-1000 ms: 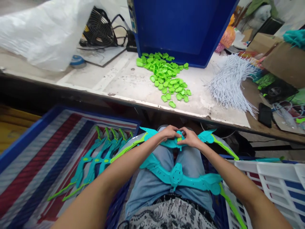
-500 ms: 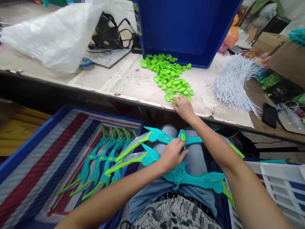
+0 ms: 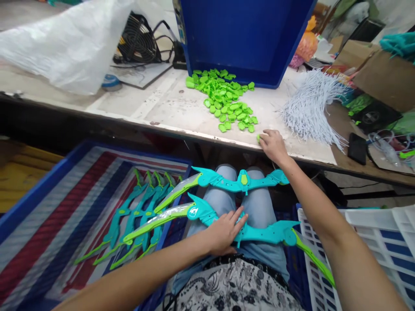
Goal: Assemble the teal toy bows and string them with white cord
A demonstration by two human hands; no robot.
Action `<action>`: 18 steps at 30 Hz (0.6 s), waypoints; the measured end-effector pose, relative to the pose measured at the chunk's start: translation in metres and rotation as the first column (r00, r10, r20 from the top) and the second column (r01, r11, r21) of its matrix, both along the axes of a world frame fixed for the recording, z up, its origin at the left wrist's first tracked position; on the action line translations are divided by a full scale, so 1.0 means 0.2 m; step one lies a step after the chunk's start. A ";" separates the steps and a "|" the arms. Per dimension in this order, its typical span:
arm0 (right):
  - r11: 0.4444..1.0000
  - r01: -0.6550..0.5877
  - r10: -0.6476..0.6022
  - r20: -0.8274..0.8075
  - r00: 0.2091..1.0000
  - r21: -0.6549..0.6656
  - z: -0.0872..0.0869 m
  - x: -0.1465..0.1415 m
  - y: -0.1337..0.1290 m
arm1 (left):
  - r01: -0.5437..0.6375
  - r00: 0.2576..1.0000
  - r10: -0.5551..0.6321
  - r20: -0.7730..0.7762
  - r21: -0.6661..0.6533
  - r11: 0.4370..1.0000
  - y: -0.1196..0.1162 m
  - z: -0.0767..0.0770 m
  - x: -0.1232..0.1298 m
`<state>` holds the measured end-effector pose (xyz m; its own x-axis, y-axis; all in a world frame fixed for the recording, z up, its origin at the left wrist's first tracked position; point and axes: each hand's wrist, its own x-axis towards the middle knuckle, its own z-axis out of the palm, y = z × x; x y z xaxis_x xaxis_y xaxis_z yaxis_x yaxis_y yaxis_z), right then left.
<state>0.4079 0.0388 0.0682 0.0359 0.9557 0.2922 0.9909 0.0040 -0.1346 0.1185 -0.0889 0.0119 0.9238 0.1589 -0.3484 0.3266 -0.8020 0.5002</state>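
Note:
Two teal toy bows with lime-green limbs lie across my lap. The farther bow (image 3: 227,183) has a green piece at its centre. On the nearer bow (image 3: 262,233), my left hand (image 3: 225,231) rests with its fingers over the middle, wrapped on it. At the table's front edge my right hand (image 3: 272,144) pinches a small green piece (image 3: 258,138) between its fingertips. A loose pile of green pieces (image 3: 223,95) lies on the table, to the left of and beyond that hand.
Several finished-looking bows (image 3: 139,211) lie in a blue crate (image 3: 74,155) on the left. A blue bin (image 3: 236,43), white strings (image 3: 314,108), a black fan (image 3: 138,41) and a plastic sheet (image 3: 68,47) are on the table (image 3: 162,103). A white basket (image 3: 366,233) stands right.
My right hand has moved right along the table edge, away from the pile, with a green piece. My left hand has shifted toward me, off the farther bow's centre and onto the nearer bow.

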 end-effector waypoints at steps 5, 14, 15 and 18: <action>0.989 -0.102 0.101 -0.011 0.995 -0.110 0.02 0.04 0.03 | -0.057 0.998 0.060 0.028 -0.103 0.993 0.07 0.07 0.02; 0.949 -0.312 0.311 -0.323 0.894 0.052 -0.05 -0.30 -0.63 | -0.382 0.897 0.433 -0.092 -0.653 0.654 0.34 0.00 0.09; 0.933 -0.357 0.348 -0.319 0.882 0.030 -0.08 -0.36 -0.75 | -0.387 0.887 0.444 -0.128 -0.730 0.564 0.34 -0.03 0.09; 0.906 -0.423 0.409 -0.293 0.864 0.018 -0.21 -0.49 -1.00 | -0.387 0.871 0.440 -0.219 -0.858 0.337 0.34 -0.07 0.09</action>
